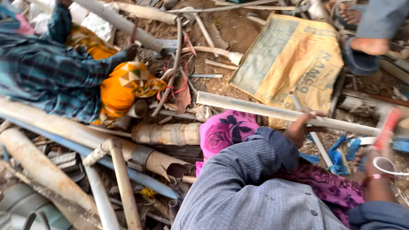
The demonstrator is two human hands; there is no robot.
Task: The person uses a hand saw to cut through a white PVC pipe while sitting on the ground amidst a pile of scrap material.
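1. The left hand [300,127], coming out of a grey-blue shirt sleeve, is closed around a long pale plastic pipe [264,111]. The fingers wrap over the top of the pipe near its middle.
2. That pipe lies nearly level across the middle of the view, its open cut end pointing left and its far end running off to the right, just in front of a yellow-and-grey woven sack [294,59] spread flat on the dirt.
3. The right hand [377,155], with a red bangle at the wrist, holds a red-handled tool [387,127]. The picture is blurred there, so the kind of tool cannot be told.
4. A white plastic ring [385,165], a short cut-off of pipe, sits just beside the right wrist.
5. Bright pink flowered cloth [226,130] covers the person's knee below the pipe.
6. To the left lies a heap of dusty scrap pipes [64,132], grey, cream and blue, crossing one another.
7. At upper left another person in a dark checked shirt [47,72] and orange patterned cloth bends over the heap.
8. At upper right a bare foot in a blue sandal [362,51] stands beside the sack.
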